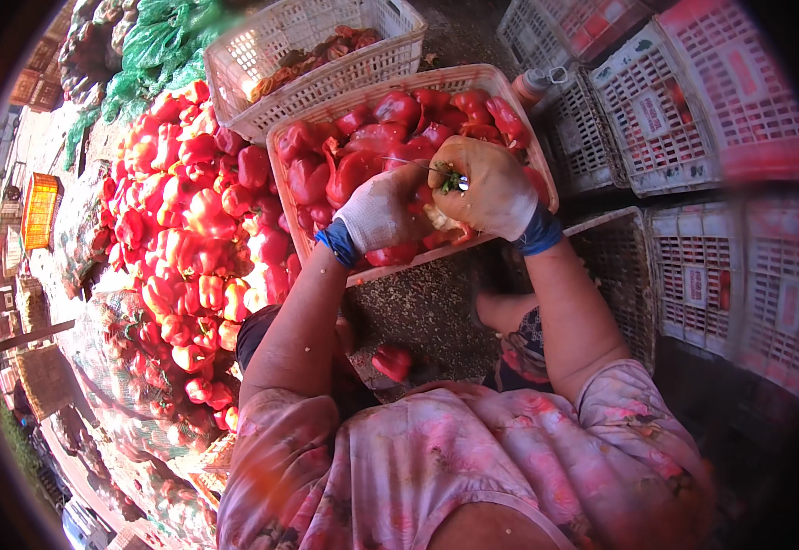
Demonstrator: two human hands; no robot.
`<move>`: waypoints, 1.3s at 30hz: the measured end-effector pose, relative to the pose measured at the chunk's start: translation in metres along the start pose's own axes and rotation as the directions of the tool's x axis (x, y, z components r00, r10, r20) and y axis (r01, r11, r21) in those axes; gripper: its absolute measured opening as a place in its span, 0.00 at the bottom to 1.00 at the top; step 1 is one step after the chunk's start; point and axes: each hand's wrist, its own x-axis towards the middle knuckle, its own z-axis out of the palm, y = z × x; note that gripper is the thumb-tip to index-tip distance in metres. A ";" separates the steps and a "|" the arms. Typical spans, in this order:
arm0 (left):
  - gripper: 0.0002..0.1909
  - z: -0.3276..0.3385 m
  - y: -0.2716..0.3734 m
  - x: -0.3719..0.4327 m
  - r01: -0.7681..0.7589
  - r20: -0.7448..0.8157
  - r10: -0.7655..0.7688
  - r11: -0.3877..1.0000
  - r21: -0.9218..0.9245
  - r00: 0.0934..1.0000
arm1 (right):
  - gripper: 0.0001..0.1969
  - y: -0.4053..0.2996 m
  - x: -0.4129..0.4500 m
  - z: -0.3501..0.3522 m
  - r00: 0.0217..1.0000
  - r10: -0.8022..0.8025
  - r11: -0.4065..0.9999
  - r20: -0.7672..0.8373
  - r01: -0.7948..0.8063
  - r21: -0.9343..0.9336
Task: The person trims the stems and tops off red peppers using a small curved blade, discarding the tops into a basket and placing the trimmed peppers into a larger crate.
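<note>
My right hand, in a soiled work glove with a blue band at the wrist, is closed around a thin metal tool, which points left. A green pepper stem shows inside its curled fingers. Close by on the left, my left hand, gloved and banded the same way, has its fingers bent down; what they grip is hidden. Both hands are over a pale plastic crate full of red bell peppers. Below my right hand lies a pale, torn pepper piece.
A big heap of red peppers lies left of the crate. Behind stands a white crate holding pepper scraps. Stacked crates line the right side. One red pepper is on the ground near my feet. Green netting is at upper left.
</note>
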 end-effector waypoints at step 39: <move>0.13 0.016 -0.025 0.018 0.354 -0.283 -0.518 0.809 -0.470 0.807 | 0.08 -0.003 -0.004 0.013 0.989 -0.110 0.978 -0.097 0.090 -0.189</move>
